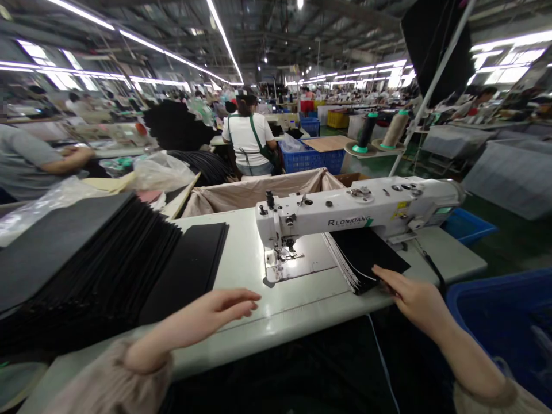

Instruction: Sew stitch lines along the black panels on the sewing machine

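A white sewing machine (310, 215) stands on the pale green table (254, 339), its needle area lit. Under its arm, to the right of the needle, lies a stack of black pieces with white edges (366, 253). My right hand (411, 296) touches the near right corner of that stack, fingers stretched out; its thumb side is partly hidden. Over the table's front part, left of the needle, my left hand (215, 313) is held with fingers extended and nothing in it. Beyond it are a smaller black stack (190, 264) and a large pile of black pieces (107, 259).
Behind the table is a cloth-lined bin (254, 192). A blue bin (509, 322) stands at the right. Thread cones (366, 132) sit on a stand behind the machine. A person in a white shirt (250, 141) sits ahead; another person's arm (64, 161) is at the left.
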The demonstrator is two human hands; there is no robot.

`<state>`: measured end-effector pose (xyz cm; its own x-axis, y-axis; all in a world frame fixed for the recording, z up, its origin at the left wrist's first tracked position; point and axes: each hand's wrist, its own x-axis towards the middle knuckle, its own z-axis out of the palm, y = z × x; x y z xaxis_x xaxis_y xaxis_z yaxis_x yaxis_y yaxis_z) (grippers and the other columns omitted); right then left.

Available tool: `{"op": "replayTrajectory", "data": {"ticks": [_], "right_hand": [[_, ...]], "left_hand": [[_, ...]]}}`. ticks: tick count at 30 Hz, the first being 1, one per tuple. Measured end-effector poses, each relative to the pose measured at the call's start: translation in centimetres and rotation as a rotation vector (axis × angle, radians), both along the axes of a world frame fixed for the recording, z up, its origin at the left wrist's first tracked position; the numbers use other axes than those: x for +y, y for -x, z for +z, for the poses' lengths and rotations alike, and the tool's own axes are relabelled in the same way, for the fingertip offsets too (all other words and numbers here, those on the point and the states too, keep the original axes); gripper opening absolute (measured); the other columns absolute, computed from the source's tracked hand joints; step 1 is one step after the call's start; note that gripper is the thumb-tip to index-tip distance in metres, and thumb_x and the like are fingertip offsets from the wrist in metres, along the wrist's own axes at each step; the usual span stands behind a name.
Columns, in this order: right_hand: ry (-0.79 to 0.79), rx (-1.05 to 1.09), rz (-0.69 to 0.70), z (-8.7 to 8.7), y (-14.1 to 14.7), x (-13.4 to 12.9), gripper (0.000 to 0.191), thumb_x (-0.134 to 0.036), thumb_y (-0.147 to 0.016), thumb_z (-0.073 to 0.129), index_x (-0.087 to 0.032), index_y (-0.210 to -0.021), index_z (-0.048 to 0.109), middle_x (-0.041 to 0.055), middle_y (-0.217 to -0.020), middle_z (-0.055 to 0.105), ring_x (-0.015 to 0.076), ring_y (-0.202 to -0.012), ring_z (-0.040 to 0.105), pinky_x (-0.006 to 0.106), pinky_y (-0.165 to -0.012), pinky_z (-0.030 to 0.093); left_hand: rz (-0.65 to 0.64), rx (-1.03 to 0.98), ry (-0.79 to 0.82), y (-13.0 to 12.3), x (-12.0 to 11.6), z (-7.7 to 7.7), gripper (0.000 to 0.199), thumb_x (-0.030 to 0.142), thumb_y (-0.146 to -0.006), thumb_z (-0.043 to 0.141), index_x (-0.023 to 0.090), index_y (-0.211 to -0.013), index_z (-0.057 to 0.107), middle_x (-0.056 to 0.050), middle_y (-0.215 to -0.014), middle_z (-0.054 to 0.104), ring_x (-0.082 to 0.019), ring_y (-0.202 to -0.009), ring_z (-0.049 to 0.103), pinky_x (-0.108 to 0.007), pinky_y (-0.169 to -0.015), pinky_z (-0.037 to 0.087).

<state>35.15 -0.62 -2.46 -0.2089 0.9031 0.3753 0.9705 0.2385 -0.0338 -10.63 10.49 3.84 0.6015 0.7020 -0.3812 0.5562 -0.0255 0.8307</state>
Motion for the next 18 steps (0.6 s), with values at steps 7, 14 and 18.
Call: {"op": "replayTrajectory", "data": {"ticks": [7,14,18], "right_hand": [[0.046,0.190,0.528,2.9,10.2,-4.8,0.049,-0.019,-0.089,0.046,-0.026,-0.137,0.055,0.0070,-0.090,0.076,0.0189,-0.070,0.070,0.030,-0.058,0.053],[0.687,0.584,0.898,1.1,18.4,-0.3,0.024,-0.032,-0.094,0.055,-0.026,-0.116,0.066,-0.0022,-0.096,0.075,0.0109,-0.081,0.069,0.019,-0.069,0.050],[0.530,0.606,0.511,-2.1,18.7,7.3,0.034,-0.033,-0.098,0.046,-0.026,-0.128,0.060,0.0028,-0.129,0.066,0.0173,-0.113,0.063,0.029,-0.094,0.049]], "left_hand": [[0.265,-0.717,0.680,-10.7,-2.1,-7.9,0.070,0.068,-0.092,0.042,0.014,-0.135,0.053,-0.021,-0.130,0.060,-0.031,-0.113,0.064,-0.044,-0.092,0.052],[0.356,-0.429,0.112,-5.6,-3.6,-10.4,0.061,0.031,-0.084,0.068,0.021,-0.140,0.048,-0.010,-0.138,0.056,-0.029,-0.125,0.055,-0.045,-0.112,0.038],[0.615,-0.072,-0.373,1.1,-4.3,-12.5,0.075,0.034,-0.090,0.057,0.024,-0.155,0.020,-0.010,-0.156,0.033,-0.027,-0.145,0.030,-0.045,-0.121,0.022]]}}
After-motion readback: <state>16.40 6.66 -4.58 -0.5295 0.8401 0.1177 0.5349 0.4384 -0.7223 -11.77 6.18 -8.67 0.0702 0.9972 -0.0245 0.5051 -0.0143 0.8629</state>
